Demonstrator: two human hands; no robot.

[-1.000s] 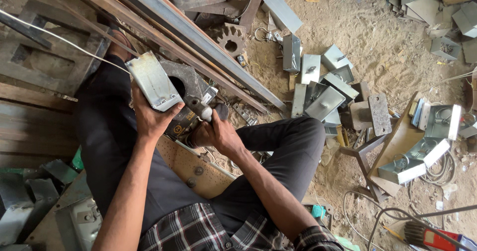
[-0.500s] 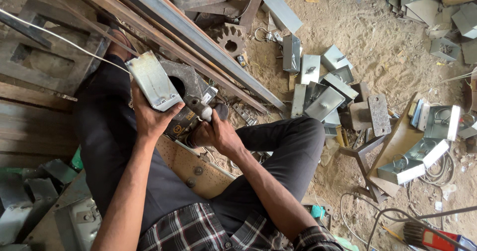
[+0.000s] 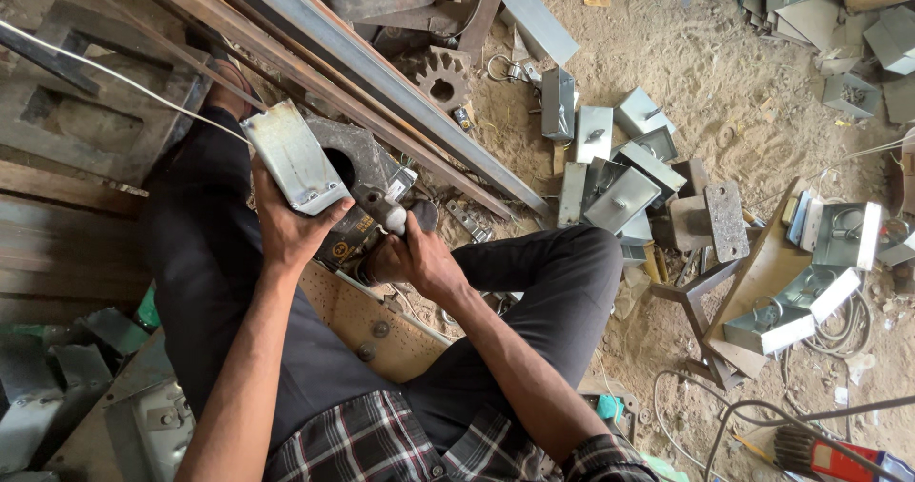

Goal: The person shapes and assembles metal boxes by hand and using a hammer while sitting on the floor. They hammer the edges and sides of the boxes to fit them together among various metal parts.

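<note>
My left hand [image 3: 286, 229] is raised, fingers curled in a firm grip. My right hand [image 3: 415, 258] is clenched just beside it, both forearms reaching forward.

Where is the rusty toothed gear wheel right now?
In the head view, the rusty toothed gear wheel lies on the sandy ground at upper centre, just beyond the long grey steel beam, left of the grey metal boxes.

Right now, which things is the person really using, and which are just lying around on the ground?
In use:
left hand holding a grey metal box
right hand gripping a power tool

Lying about:
pile of metal boxes on the sand
toothed gear
long steel beam
coiled cable
</note>
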